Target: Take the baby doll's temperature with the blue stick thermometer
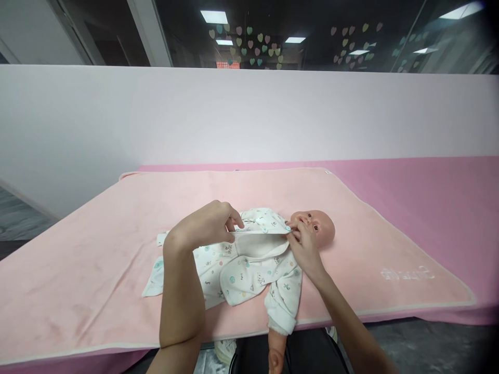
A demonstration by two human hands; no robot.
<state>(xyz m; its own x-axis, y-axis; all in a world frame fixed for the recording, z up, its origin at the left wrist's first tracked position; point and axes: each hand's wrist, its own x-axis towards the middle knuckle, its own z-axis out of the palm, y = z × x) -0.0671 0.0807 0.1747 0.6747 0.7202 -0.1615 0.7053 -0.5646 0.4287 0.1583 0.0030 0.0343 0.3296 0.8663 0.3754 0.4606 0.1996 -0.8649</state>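
1. Two hands are at work in the head view, both over the doll [325, 228], which lies across the peach blanket [97, 249], head to the right, clothed legs to the left.

2. The right hand [306, 246] pinches the far flap [265, 223] of the patterned top [286, 298] at its neck end, just beside the doll's chin. We judge the grip sits there to steady that corner, since the edge runs straight and looks taut toward the left.

3. The left hand [212, 223] has its fingers bent over the same edge, farther left, thumb on the near side. We cannot tell whether it grips the cloth or only rests against it.

4. The near flap [241, 285] lies turned toward us, which leaves the front spread and a plain white layer [257, 245] showing. We take the blanket to be padding for the pink surface [440, 208], visible at far right.

5. The doll's arm [276, 345] hangs over the near edge, its end close to the frame's bottom.

6. The left forearm [181, 296] hides part of the legs, and the right fingers cover some of the doll's head. We cannot make out the lettering [407, 274] at right.
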